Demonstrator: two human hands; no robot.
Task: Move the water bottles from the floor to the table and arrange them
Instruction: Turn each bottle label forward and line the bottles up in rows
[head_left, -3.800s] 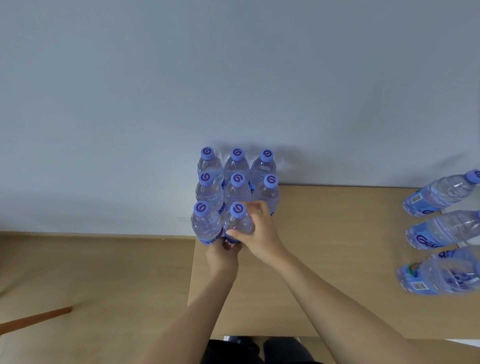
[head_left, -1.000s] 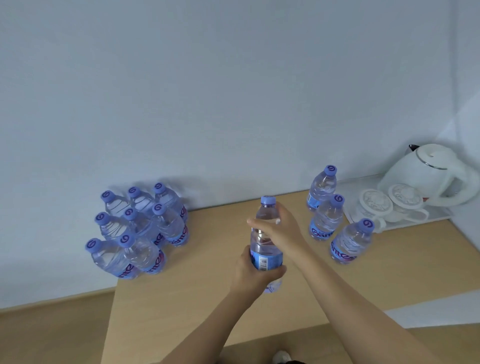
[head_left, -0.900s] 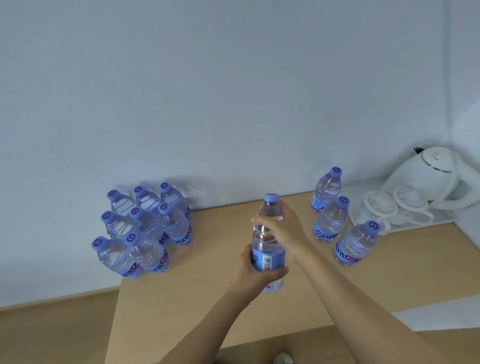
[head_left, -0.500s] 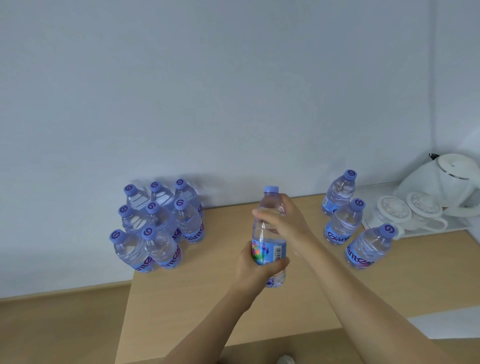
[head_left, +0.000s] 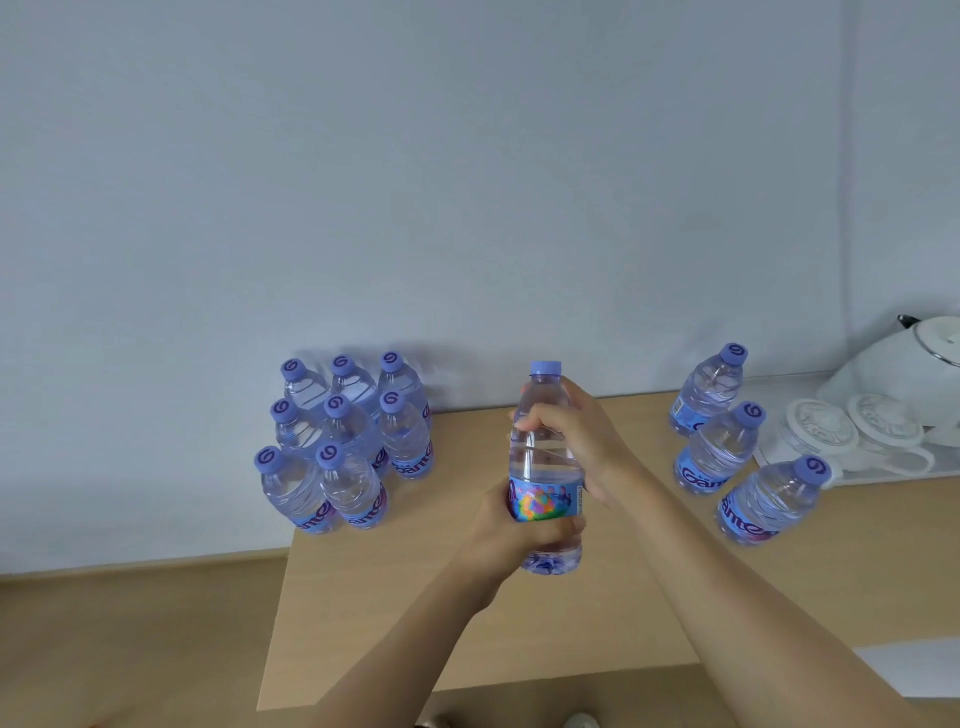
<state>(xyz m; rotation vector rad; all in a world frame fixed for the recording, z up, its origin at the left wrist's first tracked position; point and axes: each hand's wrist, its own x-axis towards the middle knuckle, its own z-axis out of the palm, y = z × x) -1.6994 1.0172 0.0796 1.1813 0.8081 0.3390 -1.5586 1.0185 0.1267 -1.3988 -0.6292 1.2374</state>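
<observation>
Both hands hold one clear water bottle (head_left: 544, 447) with a purple cap, upright over the middle of the wooden table (head_left: 395, 597). My left hand (head_left: 511, 530) grips its lower part below the blue label. Around its upper part curl the fingers of my right hand (head_left: 576, 431). Several more bottles (head_left: 348, 447) stand packed in rows at the table's back left corner. Three other bottles (head_left: 722, 447) stand in a diagonal line at the back right.
A white kettle (head_left: 904, 374) and two white cups (head_left: 852, 431) sit on a white tray (head_left: 883, 475) at the far right. The wall runs along the table's back edge. The wooden floor (head_left: 130, 639) lies to the left of the table.
Earlier both hands were at the left group of bottles. Over the last second the held bottle has turned in my hands, its colourful label now facing me; the view has shifted left.
</observation>
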